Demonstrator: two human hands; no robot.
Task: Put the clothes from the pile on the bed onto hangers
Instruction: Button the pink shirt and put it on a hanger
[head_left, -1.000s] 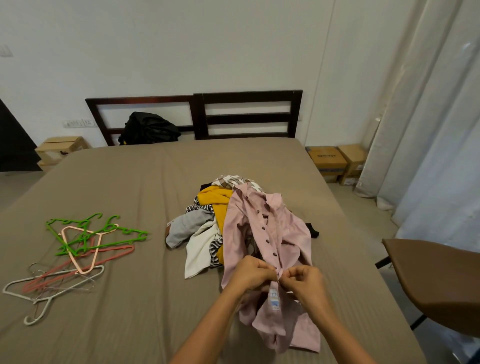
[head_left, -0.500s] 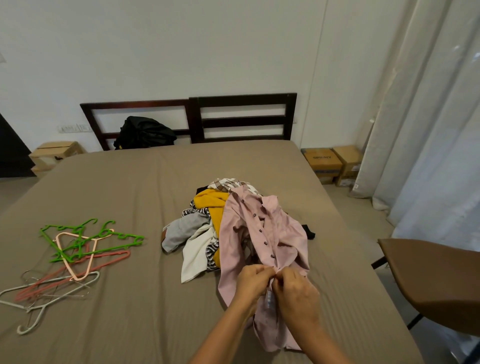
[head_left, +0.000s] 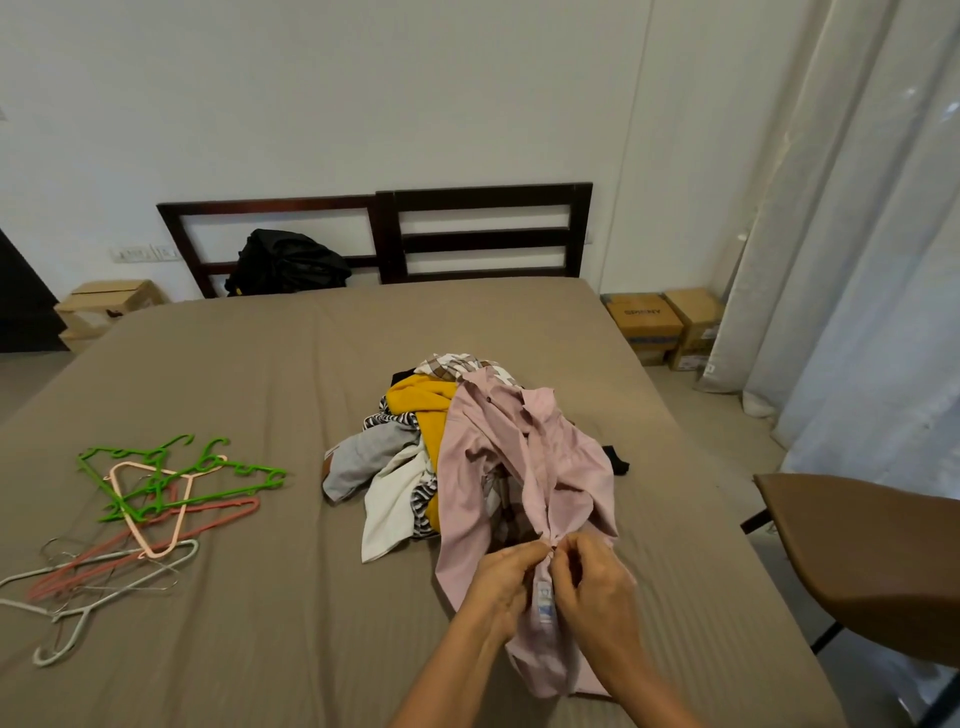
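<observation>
Near bed (head_left: 234, 649) edge, left hand (head_left: 498, 582) and right hand (head_left: 592, 587) pinching pink shirt (head_left: 571, 467) (hangers (head_left: 156, 506) well apart).

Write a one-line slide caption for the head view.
Left hand and right hand pinch a pink shirt on the pile; hangers lie nearby.

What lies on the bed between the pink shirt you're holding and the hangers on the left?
Little. The left hand and right hand pinch the pink shirt, draped over the pile. Toward the hangers, only the white garment juts out beside the shirt; past it the bed is bare sheet.
</observation>
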